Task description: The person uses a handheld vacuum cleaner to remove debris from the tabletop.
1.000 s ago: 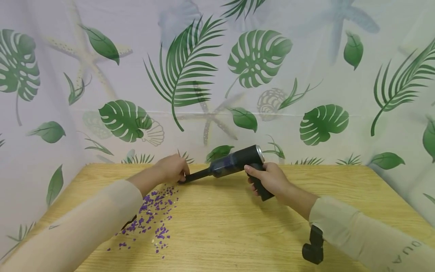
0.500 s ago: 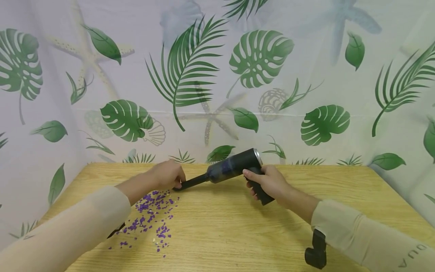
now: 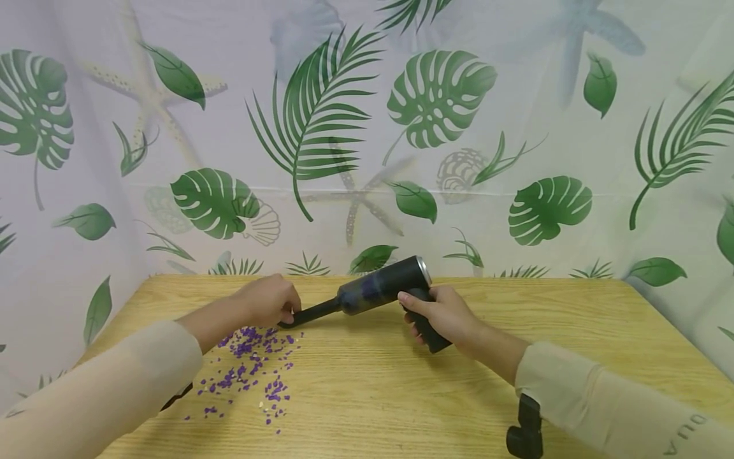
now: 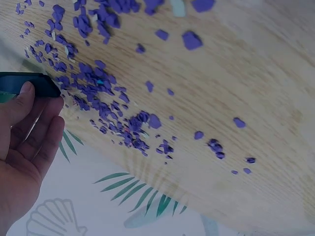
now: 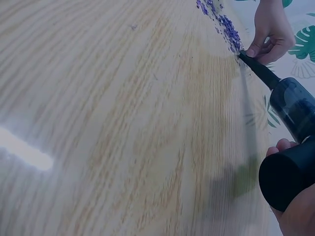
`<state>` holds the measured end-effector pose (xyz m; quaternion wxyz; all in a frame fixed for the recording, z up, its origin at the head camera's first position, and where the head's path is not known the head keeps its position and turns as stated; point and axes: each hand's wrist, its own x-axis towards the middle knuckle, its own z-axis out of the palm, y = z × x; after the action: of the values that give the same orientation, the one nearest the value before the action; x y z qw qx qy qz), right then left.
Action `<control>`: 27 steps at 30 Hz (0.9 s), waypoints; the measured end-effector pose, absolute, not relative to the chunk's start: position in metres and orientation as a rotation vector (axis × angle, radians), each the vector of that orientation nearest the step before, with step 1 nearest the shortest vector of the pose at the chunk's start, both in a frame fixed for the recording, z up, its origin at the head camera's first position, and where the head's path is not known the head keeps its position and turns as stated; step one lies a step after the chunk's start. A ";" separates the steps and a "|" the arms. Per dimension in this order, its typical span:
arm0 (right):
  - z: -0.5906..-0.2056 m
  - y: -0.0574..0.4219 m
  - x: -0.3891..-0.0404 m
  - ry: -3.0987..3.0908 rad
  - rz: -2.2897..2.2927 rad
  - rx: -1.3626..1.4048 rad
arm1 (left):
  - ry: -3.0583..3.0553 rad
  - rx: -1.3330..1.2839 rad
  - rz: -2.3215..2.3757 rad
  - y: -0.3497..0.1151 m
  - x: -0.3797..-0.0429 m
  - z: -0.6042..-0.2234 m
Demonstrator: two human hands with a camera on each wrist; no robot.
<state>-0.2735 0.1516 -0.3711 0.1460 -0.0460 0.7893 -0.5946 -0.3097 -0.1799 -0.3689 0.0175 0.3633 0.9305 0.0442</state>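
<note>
A leaf-and-seashell print cloth hangs behind the wood-grain table and along its sides. Two pale sleeves come in over the table, the left sleeve across its left side and the right sleeve across its right. Above the table's back half is a black handheld vacuum cleaner, tilted, its silver-rimmed end raised toward the table's back edge and its narrow nozzle slanting down toward the table's left; whether the tip touches the tabletop is hard to tell. A purple patch shows through the dark see-through chamber. The right hand, over the table's back right part, has its fingers wrapped round the pistol handle, while the left hand, over the back left part, pinches the nozzle near its tip between thumb and fingers. A black device sits below the right sleeve's cuff, over the table's right side. Small purple scraps lie scattered on the table's left part, thickest near the nozzle tip, with a few pale scraps among them.
</note>
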 end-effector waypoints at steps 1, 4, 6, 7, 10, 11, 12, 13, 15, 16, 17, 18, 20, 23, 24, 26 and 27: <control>-0.372 0.150 -0.273 2.264 -1.719 -0.139 | 2.892 1.132 0.134 -0.182 -0.310 -0.369; -0.374 0.145 -0.272 2.237 -1.740 -0.148 | 2.894 1.121 0.136 -0.187 -0.310 -0.369; -0.375 0.141 -0.272 2.222 -1.752 -0.154 | 2.893 1.121 0.129 -0.190 -0.310 -0.369; -0.376 0.139 -0.272 2.218 -1.754 -0.157 | 2.894 1.108 0.131 -0.192 -0.310 -0.369; -0.375 0.133 -0.271 2.216 -1.769 -0.152 | 2.900 1.084 0.121 -0.197 -0.311 -0.368; -0.375 0.130 -0.271 2.218 -1.773 -0.151 | 2.902 1.070 0.120 -0.199 -0.311 -0.368; -0.375 0.128 -0.271 2.220 -1.779 -0.148 | 2.904 1.053 0.123 -0.200 -0.312 -0.368; -0.375 0.126 -0.270 2.220 -1.784 -0.151 | 2.904 1.039 0.122 -0.202 -0.313 -0.368; -0.375 0.121 -0.270 2.220 -1.794 -0.150 | 2.903 1.027 0.124 -0.205 -0.313 -0.367; -0.375 0.119 -0.270 2.219 -1.800 -0.149 | 2.902 1.005 0.130 -0.206 -0.314 -0.367; -0.375 0.116 -0.270 2.216 -1.804 -0.146 | 2.900 0.980 0.136 -0.208 -0.314 -0.367; -0.376 0.114 -0.270 2.213 -1.809 -0.142 | 2.899 0.973 0.139 -0.209 -0.314 -0.366; -0.376 0.109 -0.270 2.214 -1.813 -0.123 | 2.902 0.956 0.144 -0.213 -0.314 -0.365; -0.377 0.102 -0.272 2.216 -1.819 -0.101 | 2.911 0.947 0.146 -0.218 -0.315 -0.364; -0.378 0.100 -0.272 2.217 -1.821 -0.096 | 2.916 0.950 0.141 -0.220 -0.315 -0.364; -0.379 0.095 -0.274 2.216 -1.824 -0.091 | 2.920 0.952 0.134 -0.224 -0.316 -0.365; -0.379 0.093 -0.274 2.214 -1.826 -0.089 | 2.922 0.953 0.133 -0.226 -0.317 -0.366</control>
<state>-0.2740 0.0927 -0.3794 0.1348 -0.0307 0.7640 -0.6302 -0.3169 -0.2265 -0.3660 0.0328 0.3096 0.9493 0.0431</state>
